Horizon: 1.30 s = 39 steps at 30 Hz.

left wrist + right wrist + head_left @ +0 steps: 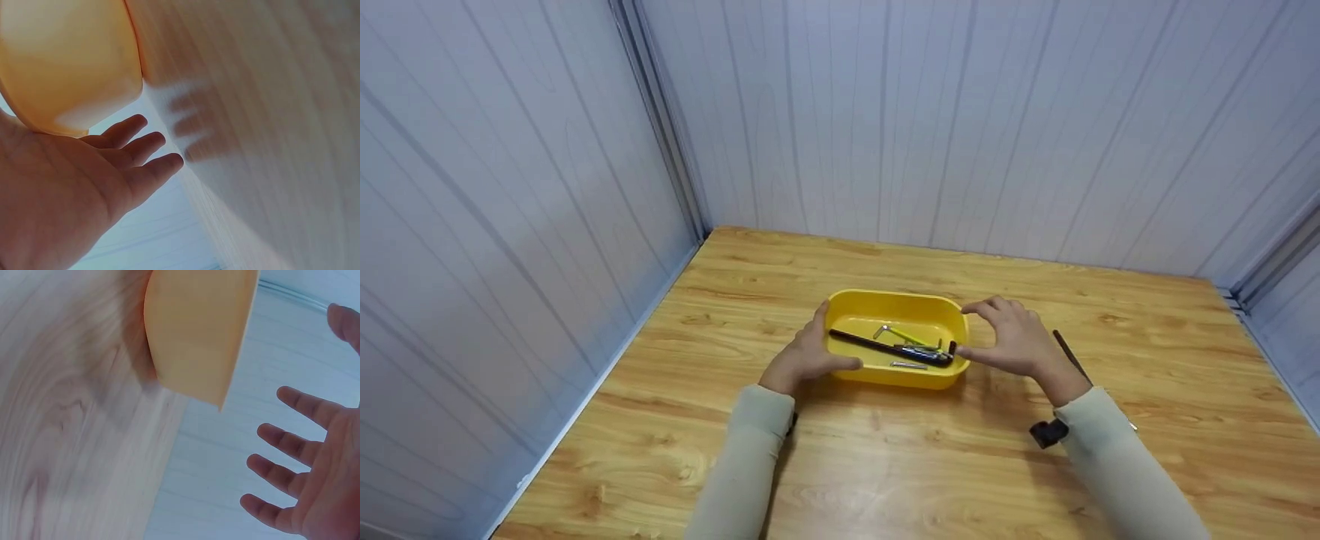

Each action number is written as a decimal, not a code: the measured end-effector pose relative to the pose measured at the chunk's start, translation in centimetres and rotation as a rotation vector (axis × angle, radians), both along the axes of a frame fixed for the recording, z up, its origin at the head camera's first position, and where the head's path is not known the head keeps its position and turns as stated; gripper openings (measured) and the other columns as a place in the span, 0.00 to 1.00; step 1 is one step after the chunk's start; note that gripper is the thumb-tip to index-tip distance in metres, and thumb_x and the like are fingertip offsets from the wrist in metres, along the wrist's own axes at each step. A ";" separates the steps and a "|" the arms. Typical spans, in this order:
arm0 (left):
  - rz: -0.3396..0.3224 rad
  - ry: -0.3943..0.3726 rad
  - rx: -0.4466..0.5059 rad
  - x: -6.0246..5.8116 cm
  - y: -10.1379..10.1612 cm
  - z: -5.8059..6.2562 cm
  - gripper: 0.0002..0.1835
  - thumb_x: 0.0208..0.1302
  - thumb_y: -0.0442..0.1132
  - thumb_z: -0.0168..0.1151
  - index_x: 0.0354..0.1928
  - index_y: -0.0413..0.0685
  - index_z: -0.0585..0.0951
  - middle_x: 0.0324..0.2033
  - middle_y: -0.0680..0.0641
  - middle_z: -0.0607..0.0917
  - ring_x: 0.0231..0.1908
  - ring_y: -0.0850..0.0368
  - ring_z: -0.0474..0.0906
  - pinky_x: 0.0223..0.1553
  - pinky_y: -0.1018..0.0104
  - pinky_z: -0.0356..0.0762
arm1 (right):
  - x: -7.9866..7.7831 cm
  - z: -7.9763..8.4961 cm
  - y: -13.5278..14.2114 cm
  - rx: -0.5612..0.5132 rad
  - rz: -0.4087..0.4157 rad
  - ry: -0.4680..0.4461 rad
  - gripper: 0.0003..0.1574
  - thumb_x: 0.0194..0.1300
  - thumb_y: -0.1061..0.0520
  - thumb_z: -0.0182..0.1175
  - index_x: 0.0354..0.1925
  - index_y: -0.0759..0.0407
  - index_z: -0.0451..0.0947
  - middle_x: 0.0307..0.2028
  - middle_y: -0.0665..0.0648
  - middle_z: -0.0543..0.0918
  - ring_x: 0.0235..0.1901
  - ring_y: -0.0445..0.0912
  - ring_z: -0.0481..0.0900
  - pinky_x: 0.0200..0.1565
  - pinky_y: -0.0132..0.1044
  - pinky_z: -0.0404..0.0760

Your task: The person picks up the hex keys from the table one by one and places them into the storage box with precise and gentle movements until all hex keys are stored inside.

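Both ends of your yellow plastic bin (896,377) get flanked, likely for steadying | left hand (805,355) spreads, touching | right hand (1014,341) spreads wide, empty

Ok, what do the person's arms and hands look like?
Left hand and right hand are bare, no gloves. Long pale sleeves, greyish, reach the wrists. A small black device sits at the right cuff; only a dark edge shows at the left. No cables visible.
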<state>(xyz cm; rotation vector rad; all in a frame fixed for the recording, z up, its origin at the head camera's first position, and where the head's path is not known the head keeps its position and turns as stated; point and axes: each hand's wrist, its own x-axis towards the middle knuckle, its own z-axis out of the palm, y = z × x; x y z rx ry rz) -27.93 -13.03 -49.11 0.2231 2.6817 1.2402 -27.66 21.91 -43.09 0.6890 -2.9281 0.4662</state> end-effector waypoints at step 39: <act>-0.012 0.020 -0.012 0.0 -0.3 -0.2 0.70 0.41 0.64 0.73 0.77 0.57 0.36 0.75 0.42 0.51 0.73 0.43 0.50 0.70 0.44 0.54 | -0.9 -1.8 11.2 -0.045 -0.258 -0.277 0.29 0.63 0.46 0.58 0.54 0.65 0.75 0.41 0.67 0.83 0.27 0.47 0.78 0.28 0.41 0.75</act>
